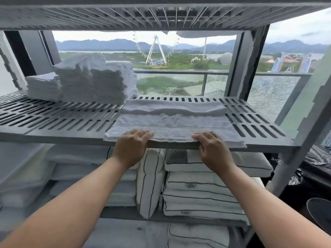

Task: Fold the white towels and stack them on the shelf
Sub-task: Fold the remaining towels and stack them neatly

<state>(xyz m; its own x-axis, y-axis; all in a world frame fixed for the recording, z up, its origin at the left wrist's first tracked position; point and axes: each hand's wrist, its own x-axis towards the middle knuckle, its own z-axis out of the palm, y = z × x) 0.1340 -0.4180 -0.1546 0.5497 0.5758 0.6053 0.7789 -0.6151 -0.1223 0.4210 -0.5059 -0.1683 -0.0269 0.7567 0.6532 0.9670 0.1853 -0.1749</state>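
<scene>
A white towel lies partly folded across the right half of the grey slotted shelf, its near edge hanging slightly over the shelf's front lip. My left hand grips that near edge left of the middle, fingers on top and thumb underneath. My right hand grips the same edge further right in the same way. Stacks of folded white towels stand at the back left of the shelf.
Another slotted shelf runs close overhead. Below, white pillows with dark piping fill the lower shelf. Grey uprights stand at the right, with a window behind. Dark plastic bags lie to the right.
</scene>
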